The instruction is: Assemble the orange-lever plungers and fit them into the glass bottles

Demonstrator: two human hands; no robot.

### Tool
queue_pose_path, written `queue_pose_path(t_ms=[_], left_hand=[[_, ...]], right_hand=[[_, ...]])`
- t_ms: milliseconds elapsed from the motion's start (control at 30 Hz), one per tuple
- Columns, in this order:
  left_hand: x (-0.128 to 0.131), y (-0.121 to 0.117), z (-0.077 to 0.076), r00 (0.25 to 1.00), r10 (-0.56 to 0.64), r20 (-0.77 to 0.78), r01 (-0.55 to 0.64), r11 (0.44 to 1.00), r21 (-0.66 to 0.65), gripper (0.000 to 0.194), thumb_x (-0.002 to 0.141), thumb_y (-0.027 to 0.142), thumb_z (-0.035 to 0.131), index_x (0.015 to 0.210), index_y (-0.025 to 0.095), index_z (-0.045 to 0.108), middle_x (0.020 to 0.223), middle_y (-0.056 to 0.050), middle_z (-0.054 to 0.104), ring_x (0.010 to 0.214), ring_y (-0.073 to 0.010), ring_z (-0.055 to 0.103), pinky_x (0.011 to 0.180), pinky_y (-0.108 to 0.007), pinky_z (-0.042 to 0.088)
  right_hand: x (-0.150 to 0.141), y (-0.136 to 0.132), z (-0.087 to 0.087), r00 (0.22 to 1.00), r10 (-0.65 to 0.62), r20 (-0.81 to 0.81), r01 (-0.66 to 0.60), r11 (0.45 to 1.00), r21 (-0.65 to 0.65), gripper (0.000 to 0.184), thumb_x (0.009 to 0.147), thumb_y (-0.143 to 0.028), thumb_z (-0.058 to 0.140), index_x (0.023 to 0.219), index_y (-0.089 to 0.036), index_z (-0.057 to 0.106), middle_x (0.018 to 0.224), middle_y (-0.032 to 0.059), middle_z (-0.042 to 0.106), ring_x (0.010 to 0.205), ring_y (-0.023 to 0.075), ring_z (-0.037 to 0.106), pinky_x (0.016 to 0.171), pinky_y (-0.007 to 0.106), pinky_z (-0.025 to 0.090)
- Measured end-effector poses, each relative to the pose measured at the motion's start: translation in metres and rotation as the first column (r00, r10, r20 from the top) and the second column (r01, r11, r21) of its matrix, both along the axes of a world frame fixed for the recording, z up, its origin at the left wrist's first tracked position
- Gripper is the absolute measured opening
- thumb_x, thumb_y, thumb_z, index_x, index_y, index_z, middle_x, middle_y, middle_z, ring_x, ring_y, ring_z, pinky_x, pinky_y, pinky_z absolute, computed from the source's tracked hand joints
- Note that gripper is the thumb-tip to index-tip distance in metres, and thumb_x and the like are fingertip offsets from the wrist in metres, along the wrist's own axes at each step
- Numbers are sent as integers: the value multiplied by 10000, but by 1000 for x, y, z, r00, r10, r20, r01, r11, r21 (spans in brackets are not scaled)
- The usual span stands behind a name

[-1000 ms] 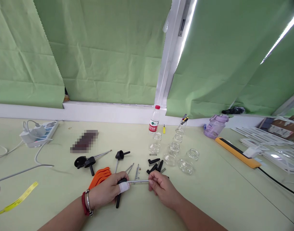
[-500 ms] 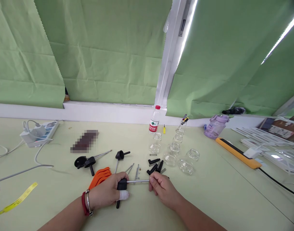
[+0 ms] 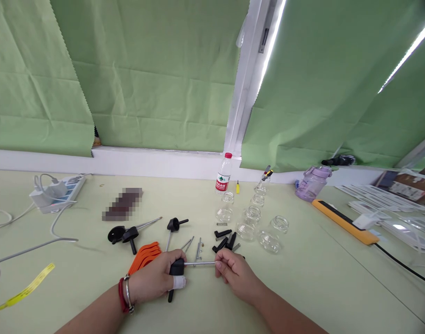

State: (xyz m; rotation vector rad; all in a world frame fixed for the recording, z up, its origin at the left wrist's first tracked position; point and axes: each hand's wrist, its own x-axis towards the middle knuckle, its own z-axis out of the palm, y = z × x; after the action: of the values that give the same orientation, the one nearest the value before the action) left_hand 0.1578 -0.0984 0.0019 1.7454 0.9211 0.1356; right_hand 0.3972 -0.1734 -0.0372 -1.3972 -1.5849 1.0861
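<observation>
My left hand [image 3: 156, 278], with a white bandage on one finger, is closed round the black handle [image 3: 176, 267] of a tool with a thin metal rod [image 3: 200, 263]. My right hand [image 3: 235, 273] pinches the far end of that rod. The rod lies level between the two hands, just above the pale green table [image 3: 302, 278]. Orange plastic pieces [image 3: 144, 254] lie under my left hand. Small black parts [image 3: 224, 239], springs and loose metal rods [image 3: 197, 248] lie just beyond the hands.
Several small glass jars [image 3: 249, 222] stand behind the parts, a water bottle [image 3: 223, 174] at the sill. Two more black-handled rods [image 3: 129, 232] lie to the left. A power strip [image 3: 55, 188] with cables sits far left, a purple jug [image 3: 311, 182] and orange bar [image 3: 342, 220] right.
My left hand has shifted its grip on the black handle, so the bandaged finger now sits lower under it. The rod and my right hand have hardly moved.
</observation>
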Motion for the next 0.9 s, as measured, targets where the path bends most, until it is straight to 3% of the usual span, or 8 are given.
queue_pose_path(t_ms=[133, 433, 500, 600, 700, 767, 833, 900], left_hand=[[0, -1, 1, 999, 6, -50, -4, 999, 45, 225, 710, 367, 574, 899, 274, 495, 638, 76, 416, 483, -102, 430, 466, -186, 375], [-3, -8, 13, 998, -23, -64, 47, 914, 403, 211, 719, 285, 558, 926, 269, 520, 705, 54, 523, 602, -133, 500, 541, -205, 397], [-7, -3, 20, 999, -22, -39, 39, 860, 508, 169, 700, 256, 577, 862, 242, 533, 753, 33, 557, 648, -148, 524, 573, -223, 416], [-21, 14, 32, 997, 59, 44, -73, 743, 665, 121, 739, 203, 519, 855, 217, 553, 900, -23, 609, 784, -182, 572, 695, -267, 452], [-43, 39, 36, 940, 337, 58, -243, 538, 807, 208, 746, 200, 496, 939, 197, 575, 1032, -70, 620, 877, -230, 583, 768, -333, 450], [-57, 56, 33, 861, 509, 5, -247, 409, 878, 238, 760, 239, 492, 969, 176, 586, 1068, -100, 623, 912, -273, 584, 821, -405, 423], [-66, 68, 26, 822, 565, -71, -184, 381, 906, 265, 761, 235, 475, 989, 169, 592, 1082, -105, 627, 913, -282, 596, 869, -448, 387], [-68, 74, 18, 805, 578, -132, -131, 391, 911, 309, 760, 227, 463, 1036, 159, 585, 1084, -108, 634, 921, -278, 605, 879, -450, 373]], right_hand=[[-1, 0, -1, 1000, -1, 11, 2, 1000, -9, 196, 910, -315, 408, 775, -194, 483, 709, 1, 592, 539, 98, 432, 507, 206, 343], [-1, 0, 1, 1000, 13, 12, -14, 1000, 14, 232, 918, -329, 404, 752, -189, 483, 693, 1, 580, 534, 94, 418, 509, 204, 337], [0, 1, 0, 1000, 13, 16, -13, 1000, 18, 260, 926, -381, 398, 778, -190, 494, 703, 1, 577, 535, 94, 411, 508, 206, 337], [0, 0, -1, 1000, 15, 2, -15, 1000, 6, 264, 926, -430, 400, 878, -197, 513, 721, -2, 576, 549, 95, 411, 527, 211, 354], [1, 0, -1, 1000, 19, 10, -19, 1000, 13, 270, 926, -442, 403, 927, -200, 523, 733, 1, 581, 589, 105, 433, 561, 219, 374], [1, 0, -1, 999, 20, 28, -21, 1000, 21, 275, 928, -441, 399, 915, -200, 531, 735, 1, 582, 599, 108, 436, 567, 221, 374], [1, -1, 0, 999, 25, 40, -26, 999, 21, 275, 929, -436, 398, 899, -199, 534, 730, -1, 580, 592, 105, 431, 562, 221, 369], [0, -1, 2, 998, 31, 48, -32, 999, 19, 274, 930, -431, 398, 886, -197, 535, 724, -4, 578, 583, 103, 424, 556, 220, 363]])
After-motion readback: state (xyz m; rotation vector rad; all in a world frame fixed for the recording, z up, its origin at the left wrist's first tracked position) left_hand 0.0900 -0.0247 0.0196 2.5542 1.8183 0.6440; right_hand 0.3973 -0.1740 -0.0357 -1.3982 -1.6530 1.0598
